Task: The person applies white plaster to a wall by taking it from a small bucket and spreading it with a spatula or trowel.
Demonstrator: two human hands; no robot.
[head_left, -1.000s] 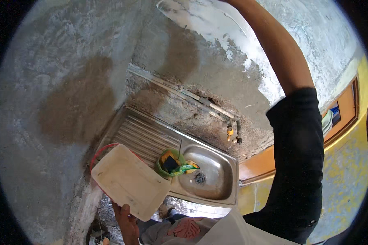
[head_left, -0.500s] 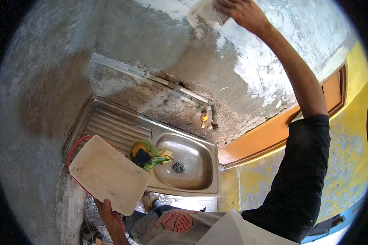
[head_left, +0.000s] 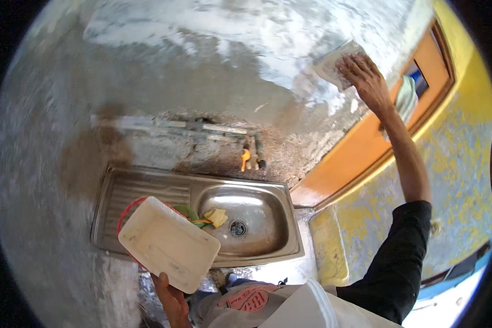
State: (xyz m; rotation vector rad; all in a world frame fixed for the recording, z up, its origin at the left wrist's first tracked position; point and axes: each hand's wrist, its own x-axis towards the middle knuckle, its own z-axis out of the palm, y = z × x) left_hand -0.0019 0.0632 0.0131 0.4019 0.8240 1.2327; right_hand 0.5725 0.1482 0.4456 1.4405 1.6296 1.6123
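My right hand [head_left: 362, 76] lies over a pale, flat rectangular piece [head_left: 328, 66] and presses it to the wall [head_left: 257, 33], on the patch smeared with white. Its fingers are spread across the back of that piece. Down at the left, my left hand [head_left: 171, 299] grips the near end of a cream rectangular tray [head_left: 169, 240], thumb at the rim. Grey-white smears mark the tray's inside. Behind the tray a red rim [head_left: 127, 210] shows; the rest of that thing is hidden.
Below the wall sits a steel sink [head_left: 246, 218] with a ribbed drainboard [head_left: 147, 183]. A green bowl [head_left: 187, 212] and a yellow sponge-like piece [head_left: 217, 217] are at its basin. Pipes and an orange tap [head_left: 245, 158] stick out above. An orange door frame [head_left: 341, 169] stands right.
My right hand has moved right along the wall with the flat piece. The whole view has shifted, and the tray shows a little farther right.
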